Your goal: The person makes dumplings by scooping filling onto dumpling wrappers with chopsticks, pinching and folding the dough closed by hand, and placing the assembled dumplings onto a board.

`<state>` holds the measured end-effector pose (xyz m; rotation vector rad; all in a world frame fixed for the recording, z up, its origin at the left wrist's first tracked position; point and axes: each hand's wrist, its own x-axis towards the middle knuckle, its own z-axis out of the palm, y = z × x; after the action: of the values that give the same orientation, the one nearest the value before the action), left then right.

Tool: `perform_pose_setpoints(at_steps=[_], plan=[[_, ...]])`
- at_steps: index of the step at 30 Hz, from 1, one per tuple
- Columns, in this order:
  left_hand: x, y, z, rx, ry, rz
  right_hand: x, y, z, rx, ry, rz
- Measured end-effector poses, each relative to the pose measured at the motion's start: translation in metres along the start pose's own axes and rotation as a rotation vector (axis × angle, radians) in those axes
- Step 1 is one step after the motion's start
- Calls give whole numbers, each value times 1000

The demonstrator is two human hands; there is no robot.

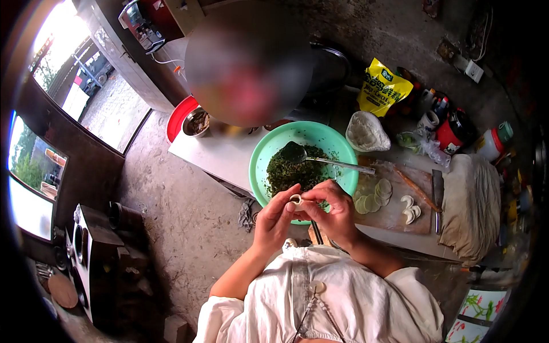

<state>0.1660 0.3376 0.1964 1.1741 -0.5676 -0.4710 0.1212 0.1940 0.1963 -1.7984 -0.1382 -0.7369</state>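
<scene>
My left hand (275, 220) and my right hand (334, 208) meet in front of my chest, pinching a small pale dough wrapper (295, 200) with dark filling showing in its opening. Just beyond them is a green bowl (260, 150) holding chopped dark-green filling (289, 174). A metal spoon (337, 164) lies across it, its head on the filling. Right of the bowl, a wooden board (394, 220) bears flat round wrappers (374, 197), several folded dumplings (410, 210), a rolling pin (417, 190) and a knife (437, 200).
A white container of flour (367, 132) and a yellow bag (384, 88) stand behind the board. A beige cloth (472, 206) hangs at the table's right end. At the far left of the table are a red basin (178, 117) and a metal bowl (197, 123).
</scene>
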Motion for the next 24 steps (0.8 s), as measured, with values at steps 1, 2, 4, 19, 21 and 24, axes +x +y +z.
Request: perform_pose_setpoints(at_steps=[1,2,4,19,21,24], plan=[[0,1,1,28,-9,20,2,-6,0,-11,-8,-5],[-1,0,1,25,-7,22,3,-8,0,-20,-16,-11],[-2,-1,0,15,-14,5,1,-3,-2,-97,-26,-82],[-6,11,-5,-75,-204,-68,5,-1,-8,-245,-141,-290],[-6,13,-6,-34,-218,-68,6,-3,-8,-235,-134,-279],[-6,16,-6,38,-245,-89,7,-7,-7,-246,-178,-292]])
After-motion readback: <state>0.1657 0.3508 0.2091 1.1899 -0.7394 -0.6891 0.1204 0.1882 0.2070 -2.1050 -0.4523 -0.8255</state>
